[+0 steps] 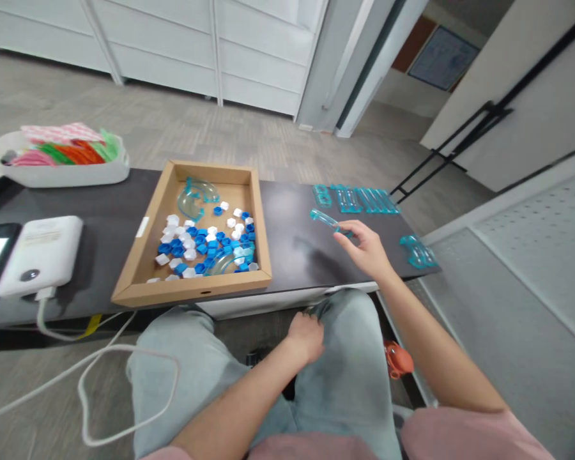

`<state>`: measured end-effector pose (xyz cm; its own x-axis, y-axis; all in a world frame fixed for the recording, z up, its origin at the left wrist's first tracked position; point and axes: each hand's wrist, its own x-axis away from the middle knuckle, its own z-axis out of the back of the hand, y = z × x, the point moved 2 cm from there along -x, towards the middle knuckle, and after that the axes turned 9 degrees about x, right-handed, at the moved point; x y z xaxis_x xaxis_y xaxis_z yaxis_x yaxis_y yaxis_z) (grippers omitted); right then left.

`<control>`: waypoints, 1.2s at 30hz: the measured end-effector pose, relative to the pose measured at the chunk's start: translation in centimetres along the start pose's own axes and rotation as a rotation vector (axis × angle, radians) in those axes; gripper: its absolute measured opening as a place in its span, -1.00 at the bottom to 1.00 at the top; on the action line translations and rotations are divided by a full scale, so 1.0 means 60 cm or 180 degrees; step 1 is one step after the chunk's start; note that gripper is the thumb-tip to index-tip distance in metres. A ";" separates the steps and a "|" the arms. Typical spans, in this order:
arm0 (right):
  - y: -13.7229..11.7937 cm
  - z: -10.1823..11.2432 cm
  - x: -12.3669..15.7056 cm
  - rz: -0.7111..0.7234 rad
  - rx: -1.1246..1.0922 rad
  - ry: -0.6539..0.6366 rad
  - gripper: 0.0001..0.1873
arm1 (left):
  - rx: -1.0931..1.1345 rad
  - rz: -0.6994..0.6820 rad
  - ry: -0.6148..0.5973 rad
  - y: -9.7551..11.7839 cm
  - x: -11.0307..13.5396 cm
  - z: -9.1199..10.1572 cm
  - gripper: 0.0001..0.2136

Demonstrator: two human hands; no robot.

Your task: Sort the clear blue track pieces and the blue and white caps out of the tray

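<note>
Fingers (349, 225) of R hand (368, 249) pinch teal pc (324, 218) over worktop (287, 217), R of box (263, 249) w/ blue & white bits (190, 254), teal arcs (186, 204). L hand (306, 335) on leg (357, 338), can't tell grip. Bin (71, 176) far L holds bright stuff (76, 152).

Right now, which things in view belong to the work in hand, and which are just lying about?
Seem part of the work:
- clear blue piece in the right hand
- similar pieces laid out beyond it
- cardboard box
- small blue and white pieces inside it

Seem to be just lying about:
- white basket
- white power bank
- its cable
</note>
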<state>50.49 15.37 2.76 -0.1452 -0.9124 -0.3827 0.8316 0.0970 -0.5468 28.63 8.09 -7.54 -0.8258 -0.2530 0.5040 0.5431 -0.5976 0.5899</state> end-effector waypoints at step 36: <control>0.307 0.206 0.139 -0.2290 0.2340 0.0048 -0.32 | -0.0847 0.0319 -0.0343 -0.036 -0.045 -0.036 -0.56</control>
<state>71.23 4.62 -1.32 -0.7413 -0.6527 -0.1567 0.6669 -0.7427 -0.0612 29.36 8.40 -11.51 -0.7415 -0.2471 0.6238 0.5505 -0.7556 0.3550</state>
